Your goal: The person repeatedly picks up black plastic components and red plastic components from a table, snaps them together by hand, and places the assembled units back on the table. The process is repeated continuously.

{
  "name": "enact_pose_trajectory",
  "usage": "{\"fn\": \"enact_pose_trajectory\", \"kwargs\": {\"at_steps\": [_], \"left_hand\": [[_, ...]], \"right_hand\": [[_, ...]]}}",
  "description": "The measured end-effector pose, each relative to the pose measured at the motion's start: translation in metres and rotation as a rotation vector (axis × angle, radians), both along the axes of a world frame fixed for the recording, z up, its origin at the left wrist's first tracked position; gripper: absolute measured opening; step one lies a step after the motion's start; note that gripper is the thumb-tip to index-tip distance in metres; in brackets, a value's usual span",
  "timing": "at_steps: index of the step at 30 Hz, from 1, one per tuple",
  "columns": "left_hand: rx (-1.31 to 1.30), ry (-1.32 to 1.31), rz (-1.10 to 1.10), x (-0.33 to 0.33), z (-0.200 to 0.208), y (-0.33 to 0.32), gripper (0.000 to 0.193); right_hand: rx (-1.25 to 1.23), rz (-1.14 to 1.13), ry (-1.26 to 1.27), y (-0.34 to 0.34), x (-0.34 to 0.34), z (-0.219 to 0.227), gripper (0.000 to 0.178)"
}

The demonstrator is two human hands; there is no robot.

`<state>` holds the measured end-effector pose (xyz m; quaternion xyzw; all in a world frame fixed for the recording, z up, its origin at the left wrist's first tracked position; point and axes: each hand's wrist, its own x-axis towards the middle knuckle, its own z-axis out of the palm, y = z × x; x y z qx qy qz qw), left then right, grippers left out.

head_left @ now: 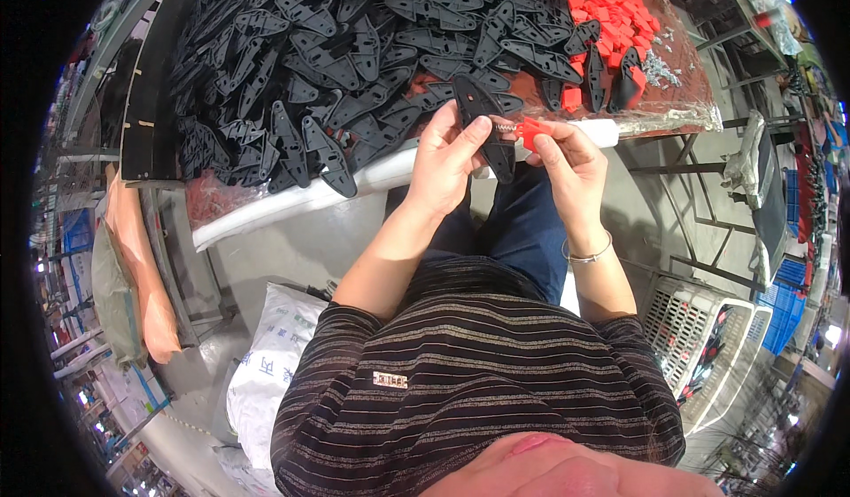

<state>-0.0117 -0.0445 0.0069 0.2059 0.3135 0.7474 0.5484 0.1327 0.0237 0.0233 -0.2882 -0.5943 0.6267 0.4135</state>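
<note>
My left hand [443,165] grips a long black plastic plate [475,97] with tapered ends, held tilted above the table's near edge. Between thumb and fingers of my right hand [574,171] is a small red plastic piece [534,130]. A thin metal spring [505,128] bridges the gap between the red piece and the plate; whether it is fixed to either one I cannot tell. Beyond my hands lies a heap of similar black plates [363,50]. Red pieces [611,19] are piled at the far right, beside scattered small silver springs [660,70].
A white padded roll [292,207] runs along the table's front edge. A dark board [158,99] stands at its left side. White sacks [279,346] lie on the floor to the left; a white plastic crate [677,324] and metal frames [713,223] are at right.
</note>
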Motion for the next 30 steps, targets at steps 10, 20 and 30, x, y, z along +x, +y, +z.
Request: {"fn": "enact_pose_trajectory", "kwargs": {"at_steps": [10, 20, 30], "left_hand": [[-0.033, 0.011, 0.007, -0.004, -0.002, 0.002, 0.017], [-0.053, 0.088, 0.035, -0.008, -0.004, 0.006, 0.016], [-0.068, 0.018, 0.07, 0.004, -0.004, 0.011, 0.026]], "right_hand": [[-0.087, 0.045, -0.071, 0.007, 0.0, -0.001, 0.016], [-0.008, 0.061, -0.14, 0.009, -0.007, 0.005, 0.015], [-0.107, 0.022, -0.094, 0.003, -0.02, 0.0, 0.014]]}}
